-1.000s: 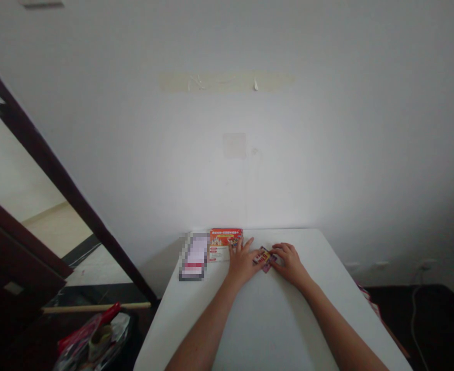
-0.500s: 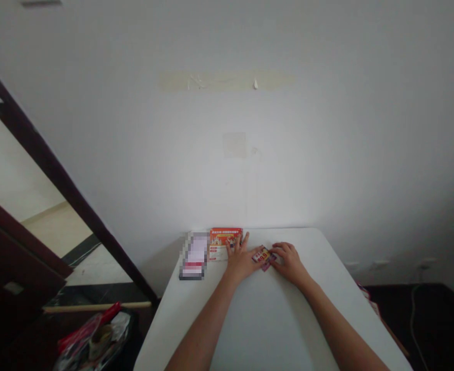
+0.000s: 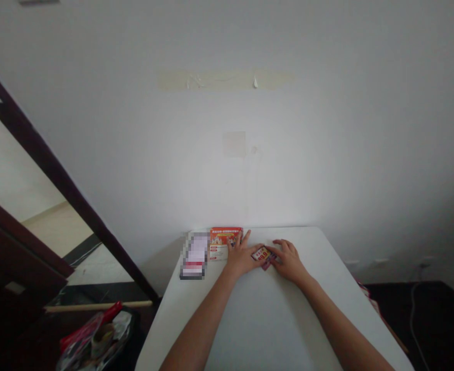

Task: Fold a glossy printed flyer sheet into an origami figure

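Note:
A small folded piece of printed paper (image 3: pixel 262 254), purple with yellow and red figures, lies on the white table between my hands. My left hand (image 3: pixel 243 259) holds its left side under the thumb, with the other fingers spread toward the wall. Partly beneath those fingers is an orange and white leaflet (image 3: pixel 218 251). From the right, my right hand (image 3: pixel 289 262) grips the folded paper's edge between thumb and fingertips. Part of the paper is hidden by the fingers.
At the table's (image 3: pixel 250 319) far left corner lies a blurred-out phone-like slab (image 3: pixel 194 257). The wall (image 3: pixel 227 190) rises right behind the table. A bag-lined bin (image 3: pixel 99 340) with rubbish stands on the floor at left. A cable (image 3: pixel 413 314) hangs at right.
The fingers of my right hand have shifted slightly on the paper, and the paper's printed face shows a little more squarely. Both hands stay at nearly the same place.

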